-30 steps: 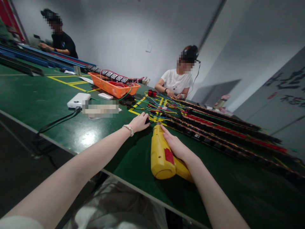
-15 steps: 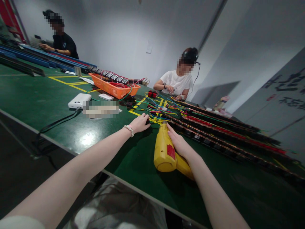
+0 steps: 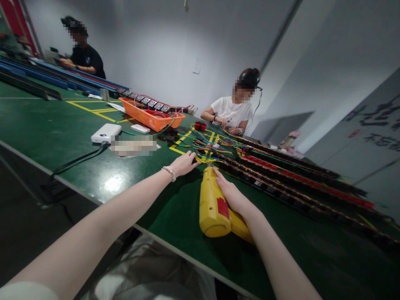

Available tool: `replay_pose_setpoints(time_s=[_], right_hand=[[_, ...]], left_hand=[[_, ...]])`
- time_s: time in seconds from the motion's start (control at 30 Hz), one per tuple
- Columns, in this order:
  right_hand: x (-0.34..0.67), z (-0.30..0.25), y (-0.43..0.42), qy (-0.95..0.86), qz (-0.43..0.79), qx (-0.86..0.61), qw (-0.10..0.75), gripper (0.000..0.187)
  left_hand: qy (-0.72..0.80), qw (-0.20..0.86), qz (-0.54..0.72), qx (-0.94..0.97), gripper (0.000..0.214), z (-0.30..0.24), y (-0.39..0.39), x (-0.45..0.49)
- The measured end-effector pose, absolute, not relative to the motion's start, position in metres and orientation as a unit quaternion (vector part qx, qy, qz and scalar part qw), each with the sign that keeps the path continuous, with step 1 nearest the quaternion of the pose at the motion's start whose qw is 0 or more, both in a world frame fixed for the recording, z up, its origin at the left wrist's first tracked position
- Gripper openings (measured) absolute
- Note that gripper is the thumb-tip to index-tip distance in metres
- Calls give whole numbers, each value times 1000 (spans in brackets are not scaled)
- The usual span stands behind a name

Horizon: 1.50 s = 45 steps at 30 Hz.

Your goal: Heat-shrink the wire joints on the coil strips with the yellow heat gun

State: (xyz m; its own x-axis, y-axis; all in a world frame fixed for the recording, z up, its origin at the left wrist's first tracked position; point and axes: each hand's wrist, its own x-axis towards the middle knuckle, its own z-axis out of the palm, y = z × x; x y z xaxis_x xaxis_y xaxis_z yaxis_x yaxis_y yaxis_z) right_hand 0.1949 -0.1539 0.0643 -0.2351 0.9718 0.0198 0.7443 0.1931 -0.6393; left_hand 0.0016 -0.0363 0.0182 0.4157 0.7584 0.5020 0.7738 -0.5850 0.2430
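Close to the near edge of the green tabletop (image 3: 62,125), your right hand (image 3: 230,191) wraps a yellow heat gun (image 3: 214,208), its thumb side along the barrel and the other fingers out of sight behind the tool. The gun's long axis runs away from you, its blunt rear toward the near edge and its metal nozzle (image 3: 209,165) toward the far one.

Just left of that nozzle, your left hand (image 3: 185,164) reaches in, fingers bent and bunched, tips turned right; whether they pinch a wire or only rest over one, you cannot tell from here. The bundle of coloured wires (image 3: 215,143) lies beyond the nozzle and to the right of those fingertips, its nearest yellow strands beside both, with the left hand the nearer of the two. Whether nozzle and strands touch is unclear, and the ends by your fingers are too small to make out.

From the bundle, long copper-edged strips (image 3: 268,177) fan toward the tabletop's right end, fading into shadow. Left of your reach sit a white box (image 3: 106,133) and a blurred-out patch; farther back stands an orange basket (image 3: 143,114), its contents partly hidden. At the far edge, a co-worker in a white shirt (image 3: 233,110) bends over the work.
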Motion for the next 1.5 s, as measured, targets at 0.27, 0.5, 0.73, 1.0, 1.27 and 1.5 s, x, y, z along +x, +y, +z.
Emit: replay_pose_setpoints(time_s=[0.27,0.5,0.73,1.0,1.27,1.5], right_hand=[[181,67,-161,-772,281,-528,214,57],[182,66,-159,-769,287,-529,216,55],[183,65,-156,-769,273,-535,219,56],[194,66,-149,-730,243,-591,240,58],[197,62,-149,-732,221,-589,261,57],[195,65,-152,-737,236,-581,251,57]], left_hand=[[-449,25,-286,-846,38,19,-37,2],[-451,30,-281,-847,38,19,-37,2],[-449,24,-281,-848,40,21,-40,1],[-455,21,-283,-844,41,20,-38,1],[-468,12,-272,-841,40,20,-37,1],[-465,13,-277,-841,40,20,-38,2]])
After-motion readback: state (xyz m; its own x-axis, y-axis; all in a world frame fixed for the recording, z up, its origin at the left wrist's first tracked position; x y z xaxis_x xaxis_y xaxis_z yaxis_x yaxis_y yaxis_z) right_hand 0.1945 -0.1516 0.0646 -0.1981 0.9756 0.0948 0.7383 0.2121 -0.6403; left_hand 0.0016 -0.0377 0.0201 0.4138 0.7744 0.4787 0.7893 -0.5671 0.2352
